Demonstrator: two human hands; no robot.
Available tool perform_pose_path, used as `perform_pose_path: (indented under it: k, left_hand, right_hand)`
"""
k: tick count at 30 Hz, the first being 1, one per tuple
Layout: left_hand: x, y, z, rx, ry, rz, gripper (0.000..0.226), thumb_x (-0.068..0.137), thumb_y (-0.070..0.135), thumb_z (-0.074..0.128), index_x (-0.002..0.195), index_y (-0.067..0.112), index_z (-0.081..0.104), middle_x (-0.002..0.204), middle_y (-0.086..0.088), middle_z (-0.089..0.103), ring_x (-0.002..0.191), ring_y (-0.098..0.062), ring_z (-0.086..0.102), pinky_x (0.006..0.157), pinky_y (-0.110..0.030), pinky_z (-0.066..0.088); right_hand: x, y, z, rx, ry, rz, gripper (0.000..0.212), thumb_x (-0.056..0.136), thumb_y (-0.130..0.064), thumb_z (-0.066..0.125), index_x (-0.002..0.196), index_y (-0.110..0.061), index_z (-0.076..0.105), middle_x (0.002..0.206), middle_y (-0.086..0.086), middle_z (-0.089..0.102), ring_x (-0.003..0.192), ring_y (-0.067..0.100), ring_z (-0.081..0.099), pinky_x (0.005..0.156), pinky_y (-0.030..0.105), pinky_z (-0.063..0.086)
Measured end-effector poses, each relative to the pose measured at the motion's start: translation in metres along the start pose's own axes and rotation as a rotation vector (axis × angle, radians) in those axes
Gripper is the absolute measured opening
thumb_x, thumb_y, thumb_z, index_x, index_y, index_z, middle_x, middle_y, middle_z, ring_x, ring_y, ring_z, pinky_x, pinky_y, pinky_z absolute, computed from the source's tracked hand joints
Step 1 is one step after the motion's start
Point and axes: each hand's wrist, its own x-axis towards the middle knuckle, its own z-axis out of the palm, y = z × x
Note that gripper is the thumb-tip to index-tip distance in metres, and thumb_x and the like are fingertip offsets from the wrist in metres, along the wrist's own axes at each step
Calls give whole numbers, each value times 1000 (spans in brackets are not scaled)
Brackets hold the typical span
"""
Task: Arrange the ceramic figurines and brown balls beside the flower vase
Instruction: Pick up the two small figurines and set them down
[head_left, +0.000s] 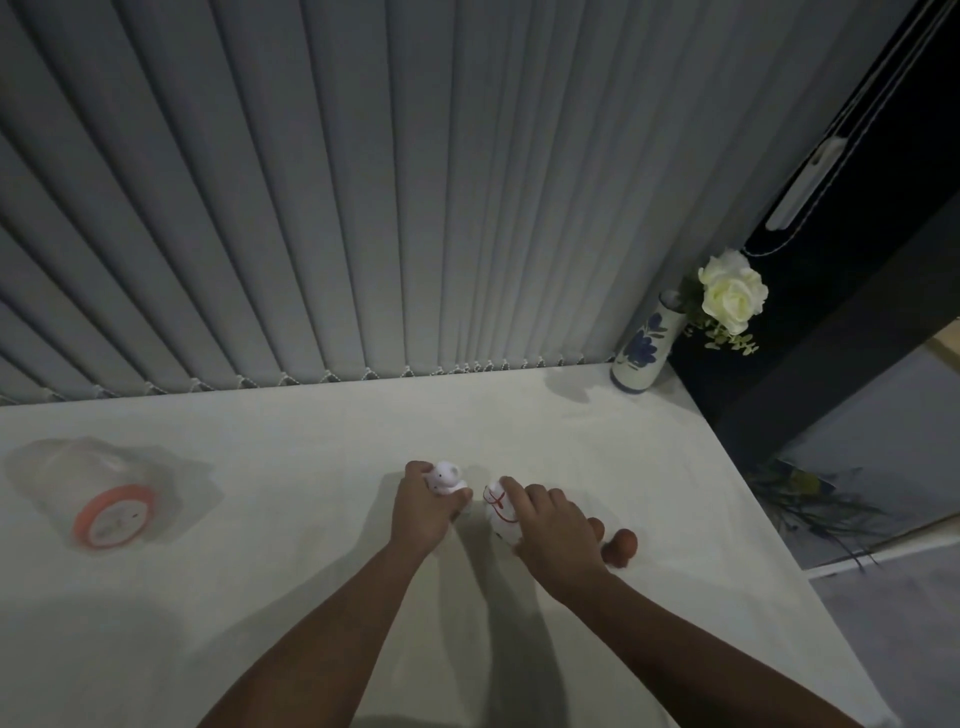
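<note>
We see left hand (422, 506) gripping pink figurine (445, 478), right hand (556, 525) clasping white figurine (500, 512) — mid-table. 2 brown balls (621, 545) just right; flower vase (641, 345) far right corner.

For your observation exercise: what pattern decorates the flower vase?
Blue flowers painted on white, on the flower vase; shown in the head view.

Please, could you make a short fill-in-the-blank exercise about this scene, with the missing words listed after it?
1. The left hand holds a pale ____ figurine.
2. The vase stands at the table's far ____ corner.
3. The flower in the vase is ____.
4. The jar lying on its side has an ____ lid.

Missing words: pink; right; white; orange
</note>
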Motion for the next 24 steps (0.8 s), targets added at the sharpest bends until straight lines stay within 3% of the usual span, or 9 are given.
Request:
perform_pose_path:
  k: [8, 13, 20, 24]
  left_hand:
    - [6, -6, 2, -25, -8, 7, 48, 68, 25, 83, 106, 16, 55, 99, -2, 65, 91, -21, 64, 78, -34, 52]
    - [3, -7, 5, -66, 4, 1, 41, 69, 24, 83, 100, 18, 57, 92, 6, 63, 83, -13, 61, 66, -18, 44]
    - [0, -2, 10, -139, 34, -22, 39, 73, 14, 80, 102, 17, 56, 99, -3, 62, 89, -20, 59, 68, -23, 45]
    - [-4, 0, 12, -147, 42, -16, 41, 75, 15, 78, 111, 14, 58, 103, -2, 62, 91, -20, 58, 76, -26, 46]
  right_hand:
    - [4, 4, 3, 26, 29, -1, 82, 51, -12, 82, 123, -22, 44, 84, -1, 65, 67, 17, 59, 54, 25, 48]
    - [1, 5, 4, 64, 57, -17, 76, 55, -10, 79, 122, -23, 44, 88, -1, 66, 72, 18, 62, 59, 25, 51]
    - [-3, 3, 3, 59, 85, -14, 81, 46, -14, 85, 117, -23, 49, 85, -3, 67, 70, 15, 64, 54, 24, 51]
    - [-3, 4, 7, 84, 62, -18, 79, 53, -9, 80, 121, -22, 44, 89, 0, 66, 74, 19, 63, 59, 27, 52]
